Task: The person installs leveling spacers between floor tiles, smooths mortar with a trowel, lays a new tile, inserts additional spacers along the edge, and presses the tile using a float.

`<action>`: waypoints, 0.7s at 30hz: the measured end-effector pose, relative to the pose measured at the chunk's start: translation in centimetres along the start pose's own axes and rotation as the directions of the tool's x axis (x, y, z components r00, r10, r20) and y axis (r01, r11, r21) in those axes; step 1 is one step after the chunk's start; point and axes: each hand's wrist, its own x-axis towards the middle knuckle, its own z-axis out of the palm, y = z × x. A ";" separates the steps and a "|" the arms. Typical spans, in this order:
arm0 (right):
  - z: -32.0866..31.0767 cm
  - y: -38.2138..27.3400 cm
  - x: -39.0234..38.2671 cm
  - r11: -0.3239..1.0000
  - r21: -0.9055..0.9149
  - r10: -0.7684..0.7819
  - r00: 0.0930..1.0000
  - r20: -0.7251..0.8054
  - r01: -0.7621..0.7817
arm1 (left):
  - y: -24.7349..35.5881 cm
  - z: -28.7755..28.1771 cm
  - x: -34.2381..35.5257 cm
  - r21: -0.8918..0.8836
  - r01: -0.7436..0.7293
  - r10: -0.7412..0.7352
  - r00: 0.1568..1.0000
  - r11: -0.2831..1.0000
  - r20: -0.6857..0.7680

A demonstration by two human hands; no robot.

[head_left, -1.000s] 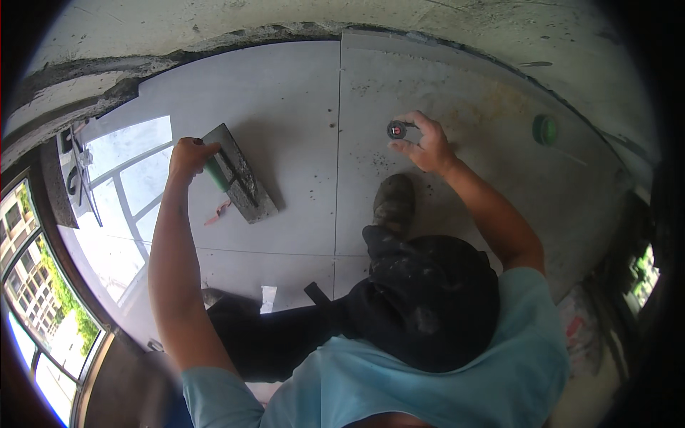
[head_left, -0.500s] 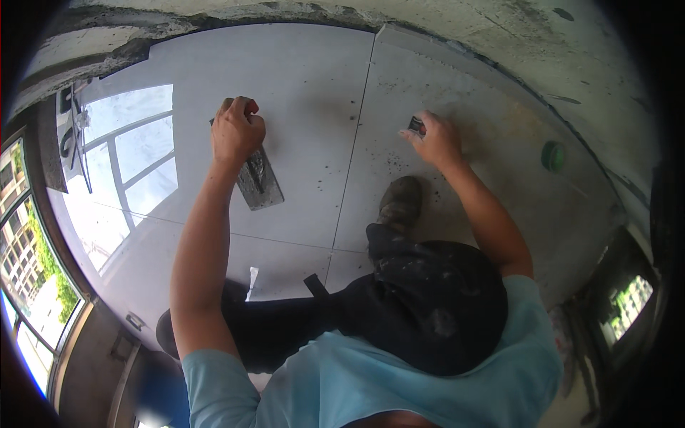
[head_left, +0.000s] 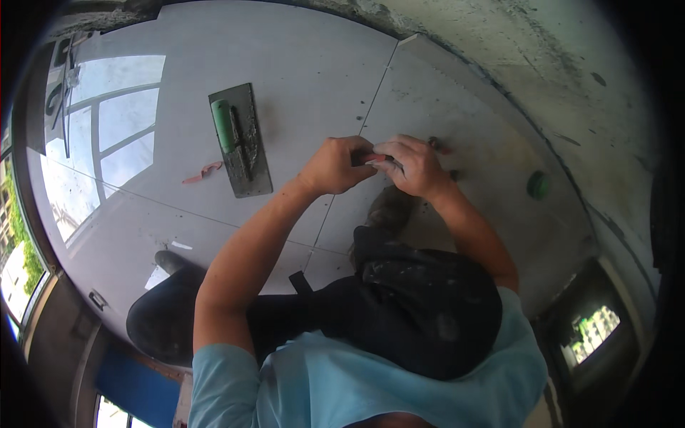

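Note:
My left hand point(head_left: 338, 165) and my right hand point(head_left: 412, 167) meet over the grey floor tiles point(head_left: 307, 71), fingers closed around a small red piece point(head_left: 374, 158) whose shape is mostly hidden. Left of them a flat steel trowel point(head_left: 251, 171) with a green handle point(head_left: 222, 125) lies smeared with grey mortar. Beside its lower left lies a pink-red slender piece point(head_left: 202, 173). Just beyond my right hand, a small dark and red object point(head_left: 440, 146) is partly visible on the tiles.
A green round item point(head_left: 537, 185) lies to the right. My dark boot point(head_left: 385, 207) and bent black-trousered leg are below my hands. A rough concrete edge point(head_left: 542, 85) curves along the top and right; a window point(head_left: 21, 235) is at the left.
My left hand has let go of the trowel and moved right to join my right hand on the red piece. The small dark round object my right hand held is no longer clearly in it.

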 end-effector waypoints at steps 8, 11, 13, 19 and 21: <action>-1.3 0.4 -0.3 0.995 -0.027 0.087 0.985 -0.146 -0.092 | -0.8 -0.1 1.5 -0.514 0.226 -0.203 0.974 0.828 0.100; -1.5 1.8 0.2 0.877 0.101 0.480 0.857 -0.188 -0.469 | -1.5 1.1 2.0 0.057 -0.291 0.296 0.916 0.955 -0.272; -2.1 5.3 0.1 0.770 0.143 0.634 0.722 -0.278 -0.622 | -2.1 2.2 3.9 0.396 -0.160 0.265 0.938 0.904 -0.225; -3.1 10.1 1.4 0.694 0.160 0.705 0.618 -0.348 -0.702 | -3.7 1.8 10.9 0.876 -0.047 0.149 0.988 0.479 -0.029; -3.3 10.4 1.9 0.714 0.027 0.668 0.669 -0.326 -0.699 | -4.3 1.5 11.3 0.887 -0.078 0.174 0.985 0.456 -0.004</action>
